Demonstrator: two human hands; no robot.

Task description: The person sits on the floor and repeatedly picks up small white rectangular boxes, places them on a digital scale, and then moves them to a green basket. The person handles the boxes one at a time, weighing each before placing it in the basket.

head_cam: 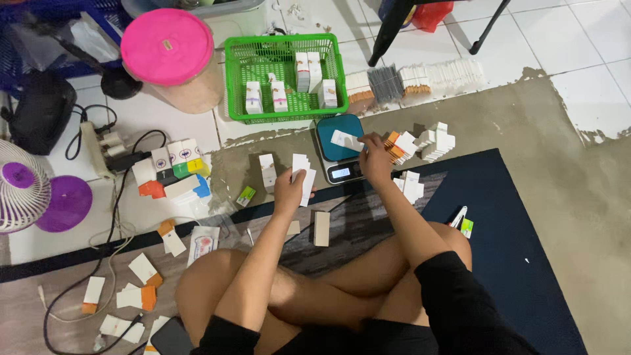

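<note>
White packets (303, 172): left hand (289, 190) pinching small fan
Right hand (374, 158): fingertips pressed at scale (340, 150) edge (place centred, release fully)

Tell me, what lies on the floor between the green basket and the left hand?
In the head view, one small white box stands on bare floor between the green basket and the left hand, which holds white boxes.

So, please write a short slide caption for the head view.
Seated on the floor, left hand holds white cards; right hand reaches over a small scale.
</note>
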